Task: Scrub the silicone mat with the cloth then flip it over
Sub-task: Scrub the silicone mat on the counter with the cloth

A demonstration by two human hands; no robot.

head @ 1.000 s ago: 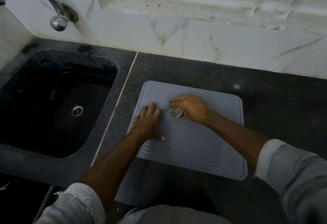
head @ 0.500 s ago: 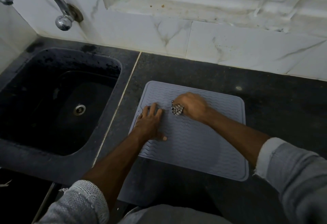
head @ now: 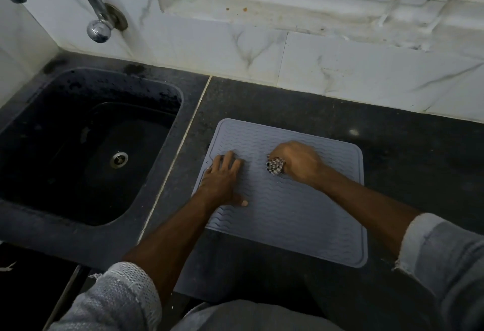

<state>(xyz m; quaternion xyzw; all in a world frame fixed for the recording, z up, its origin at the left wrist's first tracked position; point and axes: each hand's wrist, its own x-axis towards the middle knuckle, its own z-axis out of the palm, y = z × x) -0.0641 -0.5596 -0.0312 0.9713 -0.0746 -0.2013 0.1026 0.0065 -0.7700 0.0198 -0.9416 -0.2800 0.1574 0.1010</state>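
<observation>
Grey silicone mat (head: 293, 215) lying flat on dark countertop (head: 392, 126) right of black sink (head: 86, 144), left hand (head: 222, 181) pressing flat with fingers spread on mat's left side, right hand (head: 298, 160) clenched around checked cloth (head: 275, 166) at mat's far centre

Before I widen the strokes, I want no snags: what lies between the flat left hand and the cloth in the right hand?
Head view: only bare ribbed silicone mat between the left hand and the cloth in the right hand.
</observation>
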